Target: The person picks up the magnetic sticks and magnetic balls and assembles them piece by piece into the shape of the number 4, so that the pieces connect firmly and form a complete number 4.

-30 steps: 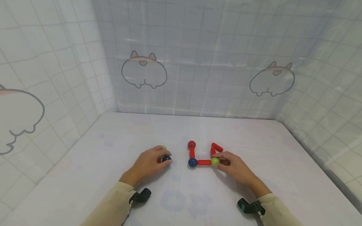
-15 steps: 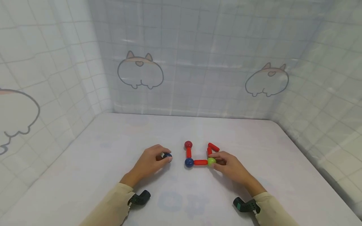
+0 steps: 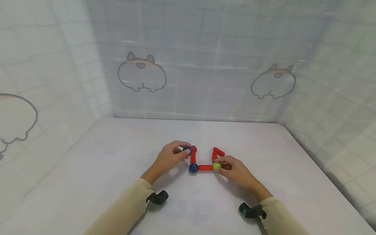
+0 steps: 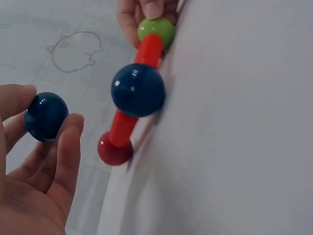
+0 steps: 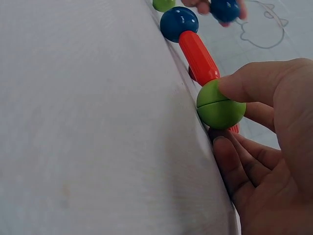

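Note:
My left hand pinches a loose blue ball between thumb and fingertips. In the head view this ball overlaps the red ball; the left wrist view shows a gap between them. A red rod links the red ball to a second blue ball at the corner. From there another red rod runs right to a green ball, which my right hand holds between thumb and fingers. A third red rod extends behind the green ball, partly hidden by the fingers.
One more red rod lies at an angle by the far end of the third. A second green ball peeks out behind my left hand. Printed, tiled-pattern sheets wall the white tabletop at the back and sides.
My left hand has taken the loose blue ball off to the right and farther back, close to the red ball. The right hand keeps its hold on the green ball. The view has shifted slightly.

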Demonstrator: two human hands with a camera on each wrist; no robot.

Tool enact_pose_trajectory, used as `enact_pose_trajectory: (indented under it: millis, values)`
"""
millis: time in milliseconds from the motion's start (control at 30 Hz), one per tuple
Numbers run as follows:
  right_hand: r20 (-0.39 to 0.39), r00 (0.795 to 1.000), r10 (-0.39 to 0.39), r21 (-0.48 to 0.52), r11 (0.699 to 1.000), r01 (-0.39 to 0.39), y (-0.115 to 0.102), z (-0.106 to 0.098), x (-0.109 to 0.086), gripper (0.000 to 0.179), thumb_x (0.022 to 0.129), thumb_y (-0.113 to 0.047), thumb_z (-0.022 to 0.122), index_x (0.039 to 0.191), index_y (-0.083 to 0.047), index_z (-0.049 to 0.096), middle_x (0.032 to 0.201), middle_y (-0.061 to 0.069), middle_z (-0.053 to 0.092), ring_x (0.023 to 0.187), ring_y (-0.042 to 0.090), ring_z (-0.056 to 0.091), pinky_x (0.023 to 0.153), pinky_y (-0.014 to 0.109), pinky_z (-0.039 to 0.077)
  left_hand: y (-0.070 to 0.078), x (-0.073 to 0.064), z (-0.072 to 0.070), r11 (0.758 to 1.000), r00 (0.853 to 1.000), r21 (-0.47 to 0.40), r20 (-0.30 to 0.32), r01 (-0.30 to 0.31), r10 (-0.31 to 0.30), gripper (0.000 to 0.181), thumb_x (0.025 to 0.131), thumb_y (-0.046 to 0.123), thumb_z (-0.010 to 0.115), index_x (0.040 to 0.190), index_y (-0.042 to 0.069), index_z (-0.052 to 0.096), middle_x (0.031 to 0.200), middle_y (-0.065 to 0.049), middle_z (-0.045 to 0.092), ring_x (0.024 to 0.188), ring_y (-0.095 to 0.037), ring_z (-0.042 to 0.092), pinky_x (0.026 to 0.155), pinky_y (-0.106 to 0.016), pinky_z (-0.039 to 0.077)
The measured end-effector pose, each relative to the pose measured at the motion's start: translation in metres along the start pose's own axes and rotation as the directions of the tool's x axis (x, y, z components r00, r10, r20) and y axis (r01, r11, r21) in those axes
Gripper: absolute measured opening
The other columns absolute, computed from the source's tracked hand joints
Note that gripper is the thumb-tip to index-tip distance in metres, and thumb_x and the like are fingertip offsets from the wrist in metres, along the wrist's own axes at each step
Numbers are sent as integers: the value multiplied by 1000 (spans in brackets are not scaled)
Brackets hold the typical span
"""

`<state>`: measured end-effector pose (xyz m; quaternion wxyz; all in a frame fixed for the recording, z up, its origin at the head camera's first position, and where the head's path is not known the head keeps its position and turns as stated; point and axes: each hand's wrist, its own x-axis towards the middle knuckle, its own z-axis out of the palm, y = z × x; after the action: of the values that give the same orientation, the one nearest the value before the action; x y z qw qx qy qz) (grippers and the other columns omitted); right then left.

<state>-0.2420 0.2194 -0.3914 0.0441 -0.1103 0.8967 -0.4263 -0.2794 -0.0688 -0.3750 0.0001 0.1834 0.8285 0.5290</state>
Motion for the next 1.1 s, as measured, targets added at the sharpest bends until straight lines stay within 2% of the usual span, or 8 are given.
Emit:
enact_pose_trajectory:
  millis: [267,433,567,633,833,1100]
  values:
    - [-8,1000,26,2,1000,-26,1,2,4,31,90,-22,76,120,-25,71,117,-4,65,104,17,62,90,38,54,6,25,8,994,996,71,22,82,-84,41,92,36,72,132,33,64,122,6,63,100,-18,62,80,-35,56]
    - [-6,1000,10,-1,1000,-10,3,1,4,30,90,-21,76,119,-24,71,117,-4,65,105,17,63,92,40,53,8,34,16,988,991,80,12,130,-131,42,93,36,71,134,30,64,125,4,62,106,-19,61,83,-36,55]
    - [-7,1000,8,2,1000,-8,4,1,5,30,90,-21,76,120,-24,71,117,-4,64,105,17,63,92,40,53,11,44,21,984,988,82,-24,155,-154,42,94,34,70,134,25,63,119,2,64,104,-18,61,83,-35,56]
    - [-7,1000,5,4,1000,-5,3,1,5,30,91,-21,76,120,-24,71,117,-4,64,104,17,63,92,40,53,13,49,22,984,988,80,-23,157,-156,41,94,34,70,133,24,64,115,2,66,101,-18,62,84,-35,56]
    - [-16,1000,13,3,1000,-13,2,2,5,29,90,-23,77,118,-24,71,116,-4,65,104,17,62,91,40,54,21,60,26,988,990,95,52,125,-130,41,94,34,71,131,21,64,112,2,68,97,-18,64,82,-32,56]
    - [17,1000,-8,31,999,8,7,1,3,30,91,-25,75,120,-22,70,117,-2,64,105,18,62,93,41,53,30,71,36,984,981,141,143,110,-130,37,93,32,73,126,18,66,110,1,68,98,-17,65,83,-35,56]
